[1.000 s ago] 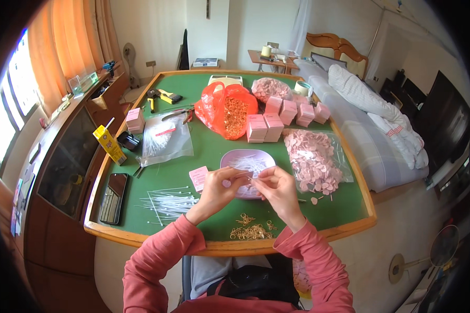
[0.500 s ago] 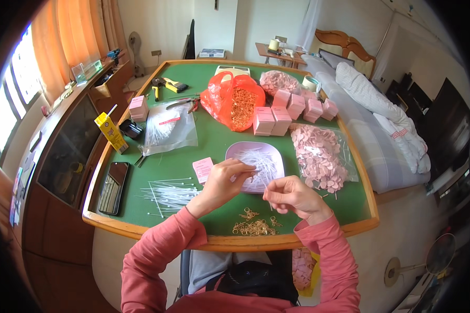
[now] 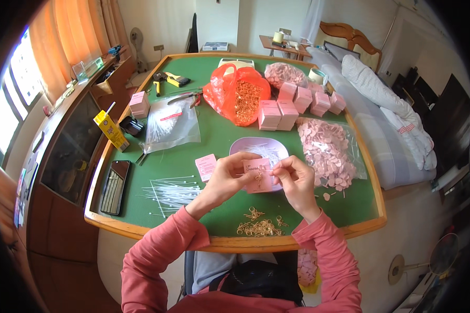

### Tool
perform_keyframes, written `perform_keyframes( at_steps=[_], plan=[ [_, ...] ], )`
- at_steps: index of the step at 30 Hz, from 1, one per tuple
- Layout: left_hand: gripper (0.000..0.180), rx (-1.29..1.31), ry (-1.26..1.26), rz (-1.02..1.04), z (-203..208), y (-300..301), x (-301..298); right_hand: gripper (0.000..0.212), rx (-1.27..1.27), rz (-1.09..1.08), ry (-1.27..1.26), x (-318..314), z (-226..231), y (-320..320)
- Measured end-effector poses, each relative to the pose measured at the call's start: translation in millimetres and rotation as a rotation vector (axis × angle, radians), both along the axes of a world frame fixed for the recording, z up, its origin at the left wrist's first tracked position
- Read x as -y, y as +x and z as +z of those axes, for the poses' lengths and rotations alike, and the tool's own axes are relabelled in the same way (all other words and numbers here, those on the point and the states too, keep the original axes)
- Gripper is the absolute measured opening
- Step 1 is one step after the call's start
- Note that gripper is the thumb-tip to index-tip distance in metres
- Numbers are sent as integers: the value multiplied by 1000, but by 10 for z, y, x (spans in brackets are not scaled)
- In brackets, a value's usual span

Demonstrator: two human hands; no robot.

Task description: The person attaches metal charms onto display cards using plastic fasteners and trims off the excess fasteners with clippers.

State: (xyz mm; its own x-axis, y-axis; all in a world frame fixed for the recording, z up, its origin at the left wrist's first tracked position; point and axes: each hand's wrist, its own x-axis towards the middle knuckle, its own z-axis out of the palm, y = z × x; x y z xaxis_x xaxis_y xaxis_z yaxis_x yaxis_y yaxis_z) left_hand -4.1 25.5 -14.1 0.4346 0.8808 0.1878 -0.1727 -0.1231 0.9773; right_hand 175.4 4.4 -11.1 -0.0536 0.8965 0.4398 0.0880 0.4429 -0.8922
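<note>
My left hand (image 3: 225,178) is closed on a small pink card (image 3: 252,187), held upright with its printed face toward me. A small gold charm (image 3: 259,177) lies against the card's front. At the card's right edge, my right hand (image 3: 298,182) pinches a thin white plastic strand (image 3: 269,171), whose ends are hard to make out. Behind the card stands a lilac bowl (image 3: 237,146) holding similar white strands. Gold clasps (image 3: 258,228) lie in a small heap below my hands. Left of them are a pile of white plastic ties (image 3: 173,195) and another pink card (image 3: 207,166).
A bag of pink heart-shaped pieces (image 3: 326,151) lies at right. Behind are stacked pink cards (image 3: 278,116) and a red bag of gold parts (image 3: 222,96). A phone (image 3: 115,188), drink carton (image 3: 111,130) and bag of white ties (image 3: 171,125) occupy the left.
The pink card with the gold charm now shows upright in my left hand. My right hand has risen to the card's right edge. The view has shifted slightly.
</note>
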Motion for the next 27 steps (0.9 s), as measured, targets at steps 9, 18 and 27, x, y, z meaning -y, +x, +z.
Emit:
perform_keyframes(
  at_steps=[9, 18, 27],
  plan=[
    [33, 5, -27, 0, 33, 20, 24, 7, 70, 6, 44, 51, 57, -41],
    [34, -18, 69, 31, 25, 32, 46, 5, 327, -119, 340, 41, 48, -66],
    [38, -61, 28, 13, 15, 29, 39, 7, 320, -166, 299, 41, 33, -55]
  ],
)
